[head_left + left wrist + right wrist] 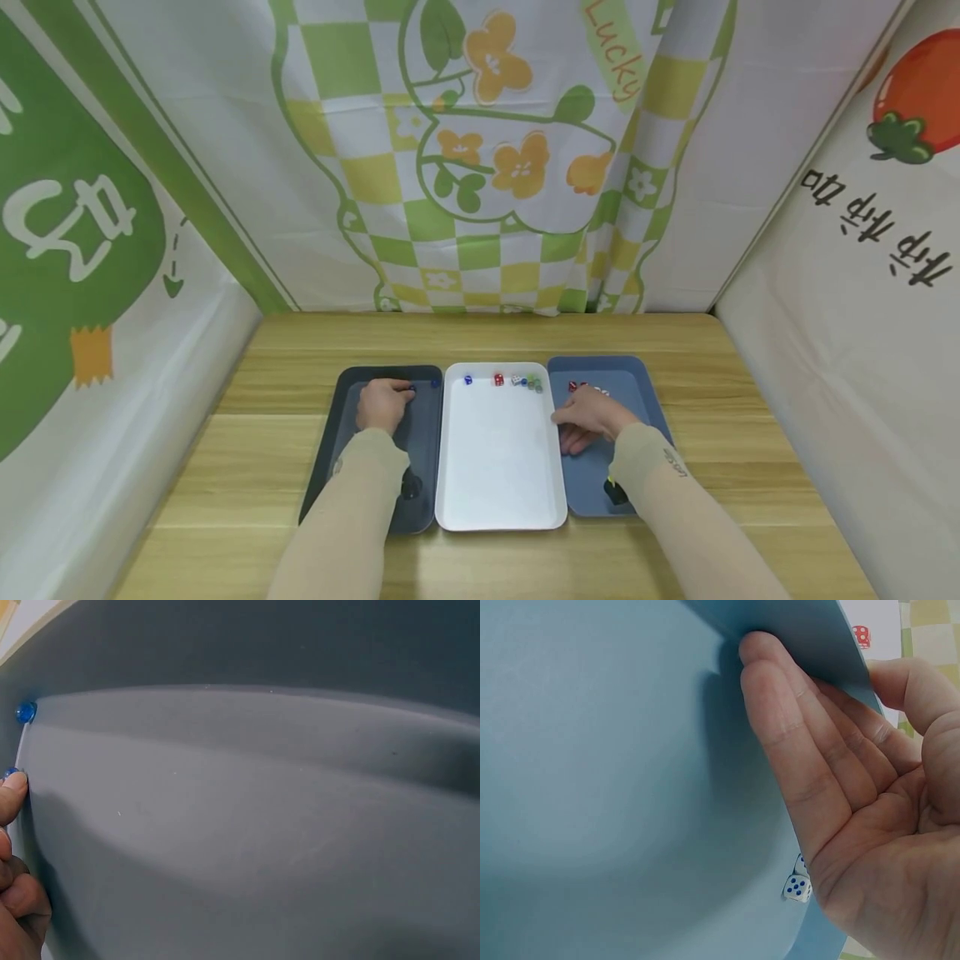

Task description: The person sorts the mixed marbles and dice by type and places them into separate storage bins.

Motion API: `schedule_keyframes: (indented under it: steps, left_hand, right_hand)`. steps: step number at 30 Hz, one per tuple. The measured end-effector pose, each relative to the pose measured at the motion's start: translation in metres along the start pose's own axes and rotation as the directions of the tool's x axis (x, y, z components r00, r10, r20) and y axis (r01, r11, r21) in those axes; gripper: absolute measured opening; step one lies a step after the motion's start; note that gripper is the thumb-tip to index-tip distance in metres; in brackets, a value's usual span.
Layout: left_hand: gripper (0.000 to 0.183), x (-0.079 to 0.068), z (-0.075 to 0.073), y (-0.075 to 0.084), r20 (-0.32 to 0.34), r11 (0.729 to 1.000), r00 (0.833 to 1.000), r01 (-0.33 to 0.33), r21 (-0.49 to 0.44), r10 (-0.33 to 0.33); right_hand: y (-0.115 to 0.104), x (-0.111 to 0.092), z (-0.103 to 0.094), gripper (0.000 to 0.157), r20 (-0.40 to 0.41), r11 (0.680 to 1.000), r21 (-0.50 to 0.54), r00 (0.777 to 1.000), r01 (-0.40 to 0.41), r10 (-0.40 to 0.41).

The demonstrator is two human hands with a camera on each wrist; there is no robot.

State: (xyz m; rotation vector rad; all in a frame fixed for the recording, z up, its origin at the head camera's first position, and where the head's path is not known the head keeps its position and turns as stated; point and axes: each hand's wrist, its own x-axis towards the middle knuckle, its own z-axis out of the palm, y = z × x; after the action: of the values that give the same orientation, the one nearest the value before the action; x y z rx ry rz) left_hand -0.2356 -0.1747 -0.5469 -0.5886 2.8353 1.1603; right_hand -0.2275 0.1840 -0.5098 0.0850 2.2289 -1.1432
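Note:
My left hand [382, 406] is in the dark grey tray [420, 500], pinching a small blue die [11, 772] between thumb and fingertips near the far end. Another blue die [26, 712] lies in the corner beyond it. At the blue tray [600, 475] on the right, my right hand [588, 417] holds the left wall, thumb over the outer side and long fingers inside. Under and beyond that hand are white dice [797, 888] with blue dots and red dice [573, 386], partly covered in the head view.
Between them stands a white tray [498, 467]. Along its far end lie a blue die [468, 379], a red die [498, 380], a white die [516, 380] and several small greenish dice [534, 384]. The wooden table [202, 467] meets a printed curtain [495, 250] behind.

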Motion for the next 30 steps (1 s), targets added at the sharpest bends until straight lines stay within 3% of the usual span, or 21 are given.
schedule_keyframes:
  steps: [17, 30]
  left_hand:
    - [0.03, 0.0016, -0.0022, -0.0043, 0.001, 0.998, 0.999, -0.048, -0.05, 0.048]
    - [0.029, 0.0056, -0.0079, -0.0068, 0.005, 0.987, 0.992, -0.126, -0.098, 0.127]
  right_hand:
    - [-0.0016, -0.0012, 0.0001, 0.021, 0.003, 1.0, -0.01, 1.0, 0.0, 0.0]
    - [-0.0019, -0.0024, 0.0007, 0.02, 0.002, 1.0, -0.008, 1.0, 0.008, -0.008]
